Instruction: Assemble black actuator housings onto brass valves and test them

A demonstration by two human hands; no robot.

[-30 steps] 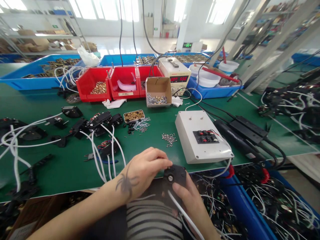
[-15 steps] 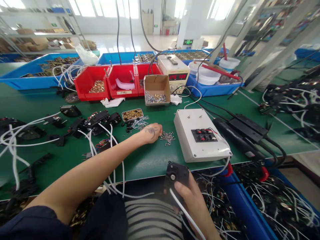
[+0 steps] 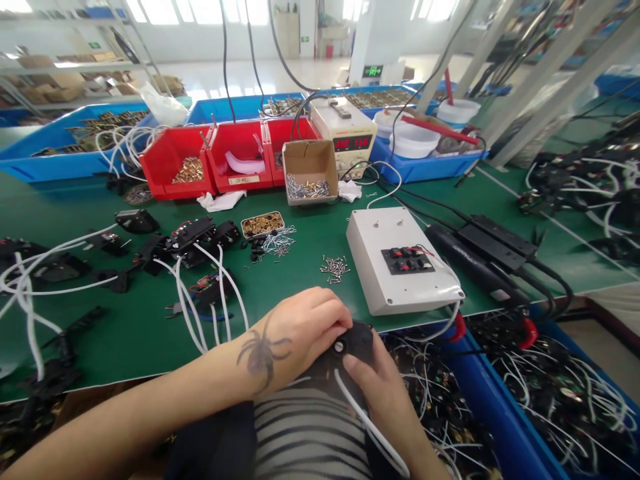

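We steady black motor housing [image 3: 356, 340] in right hand [image 3: 387, 393], clamped | left hand [image 3: 300, 327] fingers pinched together over it | screws [image 3: 335, 267] beyond housing, within reach on bench [image 3: 125, 333]

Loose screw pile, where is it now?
Head view, centre: the screw pile lies on the green mat, just left of the white box, beyond the left hand.
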